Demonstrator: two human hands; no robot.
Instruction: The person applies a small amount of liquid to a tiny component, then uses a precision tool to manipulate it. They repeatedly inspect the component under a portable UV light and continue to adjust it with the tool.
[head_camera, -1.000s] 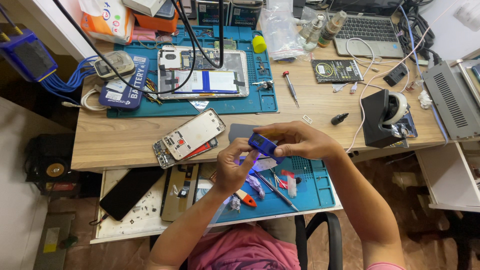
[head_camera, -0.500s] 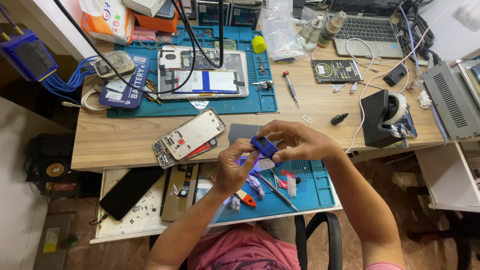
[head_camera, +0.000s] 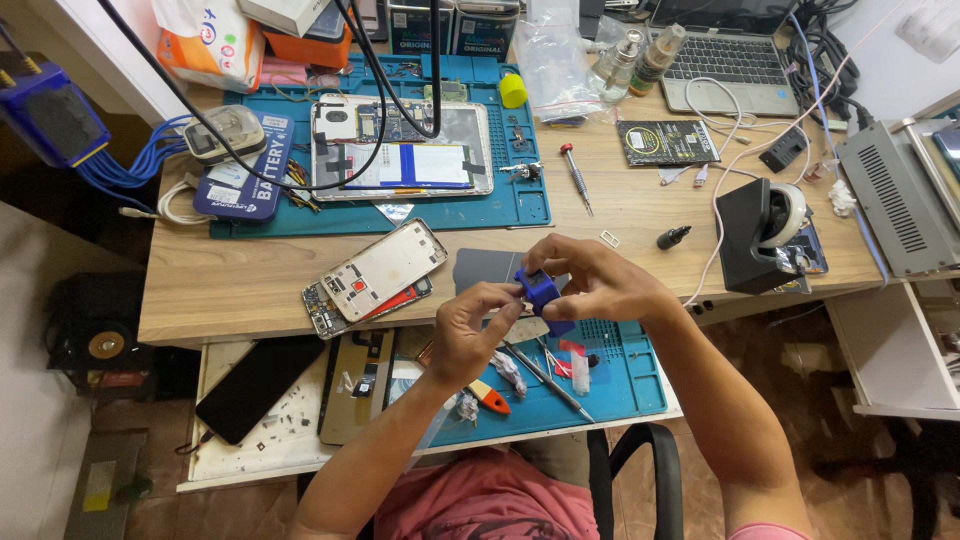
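Observation:
A small blue block-shaped object (head_camera: 540, 290) sits between both my hands above the desk's front edge. My right hand (head_camera: 590, 280) grips it from the right and above. My left hand (head_camera: 470, 330) pinches its left side with thumb and fingers. Under the hands lie a dark grey pad (head_camera: 478, 266) and a blue work mat (head_camera: 610, 375) on the pull-out shelf, with tweezers (head_camera: 545, 370) and an orange-handled tool (head_camera: 488, 396).
A dismantled phone frame (head_camera: 385, 268) lies left of the hands. A black phone (head_camera: 260, 388) rests on the shelf. Farther back are an opened tablet (head_camera: 400, 150) on a teal mat, a red-tipped screwdriver (head_camera: 577, 177), a laptop (head_camera: 730, 60) and a black stand (head_camera: 755, 235).
The blue object has tilted slightly between the fingers. Both hands stay in the same place.

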